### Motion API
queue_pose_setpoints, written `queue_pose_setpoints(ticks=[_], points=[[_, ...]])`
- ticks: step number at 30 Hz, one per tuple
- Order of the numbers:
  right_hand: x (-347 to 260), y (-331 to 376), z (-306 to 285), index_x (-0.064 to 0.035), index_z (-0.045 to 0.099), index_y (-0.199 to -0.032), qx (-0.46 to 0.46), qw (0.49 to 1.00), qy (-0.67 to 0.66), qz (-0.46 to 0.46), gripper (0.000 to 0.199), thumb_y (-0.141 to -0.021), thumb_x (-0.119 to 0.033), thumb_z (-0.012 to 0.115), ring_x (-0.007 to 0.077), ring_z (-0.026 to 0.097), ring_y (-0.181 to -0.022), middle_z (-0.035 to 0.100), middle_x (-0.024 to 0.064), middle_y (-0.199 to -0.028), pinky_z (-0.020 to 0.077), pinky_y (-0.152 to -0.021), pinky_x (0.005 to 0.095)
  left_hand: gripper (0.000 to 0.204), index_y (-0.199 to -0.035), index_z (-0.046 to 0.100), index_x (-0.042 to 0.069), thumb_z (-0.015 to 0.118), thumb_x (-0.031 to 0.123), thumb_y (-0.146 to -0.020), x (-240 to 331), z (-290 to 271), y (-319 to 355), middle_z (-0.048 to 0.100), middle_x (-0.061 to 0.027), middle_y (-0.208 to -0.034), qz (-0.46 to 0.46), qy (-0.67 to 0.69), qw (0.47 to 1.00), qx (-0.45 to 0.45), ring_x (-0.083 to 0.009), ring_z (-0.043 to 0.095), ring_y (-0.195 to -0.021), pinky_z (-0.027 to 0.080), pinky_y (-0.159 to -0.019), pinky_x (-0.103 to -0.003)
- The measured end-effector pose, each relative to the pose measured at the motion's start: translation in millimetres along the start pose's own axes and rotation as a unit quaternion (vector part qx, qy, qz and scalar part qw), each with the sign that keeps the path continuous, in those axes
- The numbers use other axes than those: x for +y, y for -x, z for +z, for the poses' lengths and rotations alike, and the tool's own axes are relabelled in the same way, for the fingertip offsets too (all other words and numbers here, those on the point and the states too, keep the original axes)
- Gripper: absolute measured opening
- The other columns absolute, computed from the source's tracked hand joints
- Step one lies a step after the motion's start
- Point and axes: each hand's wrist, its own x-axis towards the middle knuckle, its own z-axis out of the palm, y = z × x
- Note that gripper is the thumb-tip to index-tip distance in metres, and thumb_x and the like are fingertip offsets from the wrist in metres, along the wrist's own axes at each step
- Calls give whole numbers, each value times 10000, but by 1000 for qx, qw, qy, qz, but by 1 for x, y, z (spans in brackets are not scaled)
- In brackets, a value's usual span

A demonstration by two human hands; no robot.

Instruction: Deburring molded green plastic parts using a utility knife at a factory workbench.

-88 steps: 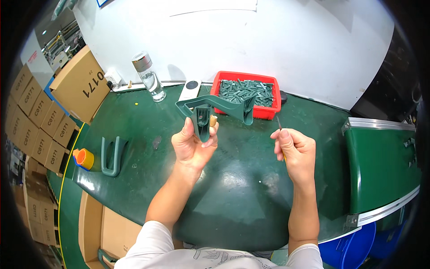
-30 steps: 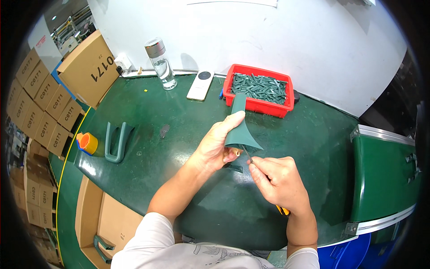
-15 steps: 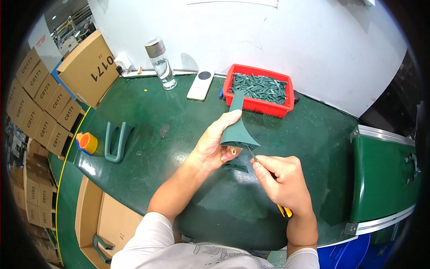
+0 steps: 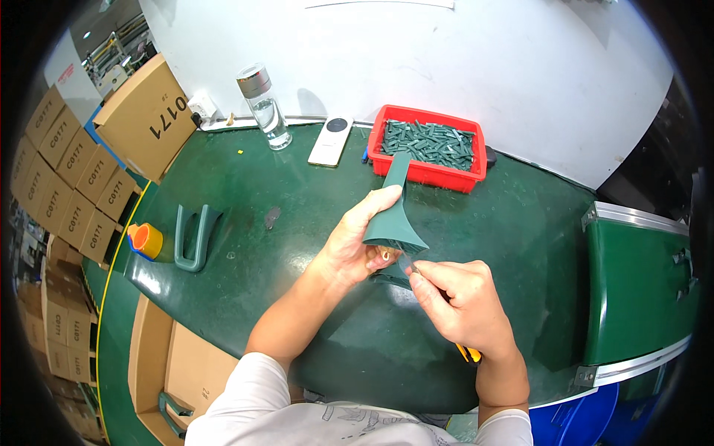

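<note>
My left hand is wrapped round a green plastic U-shaped piece, whose flared end faces me. Its thumb lies on top, while the other fingers bend underneath. In my right hand is a utility knife with a yellow and black handle end showing below the palm. The thin blade points up at the flared rim, close to my left fingertips; whether it touches the rim I cannot tell. Part of the green piece is hidden behind my hands. A similar green U-shaped piece lies on the table to the left.
A red bin of small green strips stands at the back, with a white phone and a glass bottle left of it. An orange tape roll sits at the left edge. An open carton stands below, near stacked boxes.
My right hand has shifted slightly left, and the blade now sits lower and nearer my left fingertips. The flared end has tilted a little in my left hand.
</note>
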Motion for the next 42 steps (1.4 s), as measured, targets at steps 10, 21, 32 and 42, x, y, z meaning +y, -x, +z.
queue_pose_setpoints(ticks=[10,21,32,42], points=[[0,-1,-1,57,632,-826,-9,1000,23,9,97,-787,-30,617,326,599,-538,615,191,-677,470,-480,359,361,-645,508,46,558,300,-896,1,-2,-1,484,-54,-480,21,-6,1000,-3,-137,374,-279,271,-246,-255],[1,-1,1,80,650,-859,10,1000,10,7,107,-793,2,616,163,550,-455,588,135,-596,422,-456,263,386,-670,508,80,490,364,-930,3,1,2,460,-52,-451,120,-30,992,17,-150,390,-306,289,-294,-254],[3,0,2,74,648,-855,-6,1000,23,-2,107,-786,-2,617,183,559,-461,587,134,-594,433,-462,271,443,-669,523,73,440,413,-939,1,-2,1,470,-78,-451,99,11,995,-2,-160,390,-317,296,-313,-258],[2,-1,2,72,642,-855,-17,1000,23,-13,107,-785,-3,614,194,562,-461,580,131,-588,441,-465,274,445,-678,541,74,434,416,-942,0,0,2,476,-83,-452,100,13,995,-10,-163,392,-317,293,-317,-258]])
